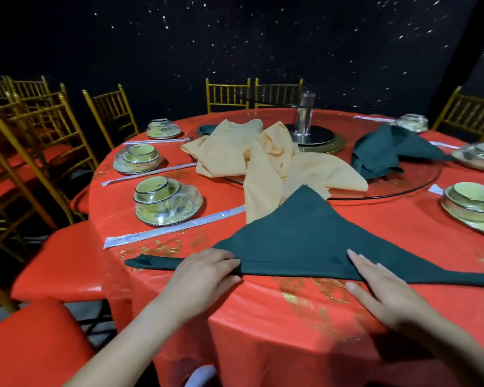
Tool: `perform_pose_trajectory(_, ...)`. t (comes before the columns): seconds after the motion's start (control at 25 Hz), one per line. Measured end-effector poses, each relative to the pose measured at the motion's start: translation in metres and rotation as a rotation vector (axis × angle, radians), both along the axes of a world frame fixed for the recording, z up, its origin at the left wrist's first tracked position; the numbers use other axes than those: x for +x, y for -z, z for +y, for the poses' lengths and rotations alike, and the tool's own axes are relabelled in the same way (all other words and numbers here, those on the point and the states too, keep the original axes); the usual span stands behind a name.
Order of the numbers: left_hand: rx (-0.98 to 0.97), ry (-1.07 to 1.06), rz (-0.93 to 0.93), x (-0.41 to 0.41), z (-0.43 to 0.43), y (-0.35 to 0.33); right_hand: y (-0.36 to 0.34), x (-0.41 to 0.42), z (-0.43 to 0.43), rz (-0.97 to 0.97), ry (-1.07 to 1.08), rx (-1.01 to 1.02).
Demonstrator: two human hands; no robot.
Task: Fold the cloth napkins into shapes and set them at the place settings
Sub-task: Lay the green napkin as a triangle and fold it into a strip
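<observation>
My left hand (204, 275) pinches the turned-up bottom hem of the green napkin (299, 236), fingers curled over the fold and thumb beneath. My right hand (375, 286) lies flat and relaxed on the same hem, pressing it onto the desk (263, 325). The red cover looks slick, so I think the cloth could slide under my flat palm and the hem come out crooked. The napkin is a wide dark triangle at the near edge, its long base towards me and the left tail thin and rolled. Its tip overlaps the heap of yellow napkins (263, 163), which a tug might drag. Further off, another green napkin (383, 155) sits crumpled on the glass turntable (419, 180).
</observation>
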State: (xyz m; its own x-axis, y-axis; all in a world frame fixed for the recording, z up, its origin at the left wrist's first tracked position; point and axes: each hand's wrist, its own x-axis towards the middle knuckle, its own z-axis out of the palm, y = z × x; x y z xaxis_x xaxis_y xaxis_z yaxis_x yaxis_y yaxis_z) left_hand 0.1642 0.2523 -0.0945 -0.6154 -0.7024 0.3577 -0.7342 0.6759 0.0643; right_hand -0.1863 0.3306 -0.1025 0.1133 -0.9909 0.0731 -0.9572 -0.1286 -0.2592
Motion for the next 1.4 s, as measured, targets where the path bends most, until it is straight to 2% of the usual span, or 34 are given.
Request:
perform_pose_trajectory(0.12,0.013,0.019,-0.036,-0.012,-0.006,-0.002,-0.012,-0.004,0.002,0.011,0.109,-0.082)
perform_pose_trajectory(0.2,0.044,-0.006,-0.025,-0.012,-0.009,-0.004,-0.019,-0.005,0.004,0.057,0.106,-0.138)
perform_pose_trajectory(0.36,0.189,-0.03,0.025,-0.002,-0.016,-0.004,-0.019,-0.007,0.001,0.074,-0.047,-0.174)
perform_pose_trajectory(0.44,0.28,-0.08,0.065,0.0,-0.02,-0.005,-0.014,-0.008,-0.001,0.044,-0.05,-0.155)
perform_pose_trajectory(0.6,0.341,-0.276,0.113,-0.013,-0.023,-0.014,-0.012,-0.006,-0.013,-0.03,0.121,-0.185)
perform_pose_trajectory(0.72,0.271,-0.341,-0.013,-0.025,-0.026,-0.019,-0.005,-0.006,-0.018,-0.065,0.217,-0.183)
perform_pose_trajectory(0.8,0.193,-0.206,0.015,-0.051,-0.018,-0.022,-0.003,-0.006,-0.018,-0.097,0.235,-0.177)
perform_pose_trajectory(0.96,0.2,0.118,0.029,-0.142,0.02,-0.016,-0.004,-0.003,-0.015,-0.104,0.244,-0.195)
perform_pose_trajectory(1.08,0.175,0.163,-0.052,-0.18,0.032,0.006,0.0,-0.005,-0.011,-0.098,0.247,-0.204)
perform_pose_trajectory(1.2,0.297,0.112,-0.121,-0.184,0.037,0.008,0.002,-0.005,-0.004,-0.049,0.185,-0.231)
perform_pose_trajectory(1.32,0.179,0.117,-0.108,-0.182,0.033,0.019,0.004,-0.004,0.009,0.023,0.076,-0.064)
perform_pose_trajectory(1.4,0.225,0.119,-0.159,-0.18,0.031,0.02,0.006,-0.015,0.016,0.042,0.095,0.02)
